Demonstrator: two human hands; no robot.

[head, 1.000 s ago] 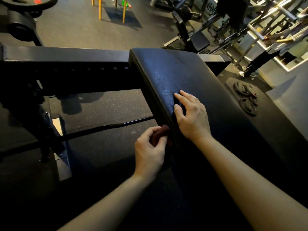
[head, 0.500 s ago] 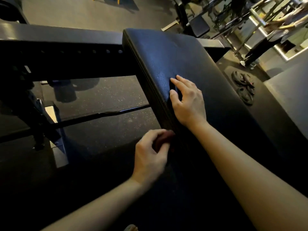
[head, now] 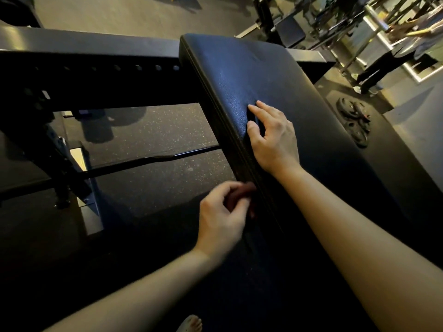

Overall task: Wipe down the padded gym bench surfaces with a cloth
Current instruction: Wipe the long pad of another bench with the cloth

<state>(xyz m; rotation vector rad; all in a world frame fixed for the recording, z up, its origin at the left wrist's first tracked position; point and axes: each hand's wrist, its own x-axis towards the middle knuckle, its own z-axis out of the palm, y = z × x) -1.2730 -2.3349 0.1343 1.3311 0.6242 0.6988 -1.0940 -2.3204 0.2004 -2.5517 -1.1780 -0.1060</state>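
Head view: frame bar (head: 96, 75) running at left. Left hand (head: 220, 219) gripping dark red cloth (head: 241, 191), fingers curling round it, holding it against side edge of bench pad (head: 275, 75). Right hand (head: 273, 137) resting flat on pad top, fingers relaxing. Weight plates (head: 354, 121) lying on floor at right.

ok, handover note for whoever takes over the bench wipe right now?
Left hand: grips the small dark red cloth, held against the left side edge of the black grained padded bench, towards its near end.
Right hand: rests flat on the pad top, fingers straight, holding nothing.
Done: cannot tell; no wipe marks show.
Left: probably the rest of that side edge, then the top if not yet wiped.
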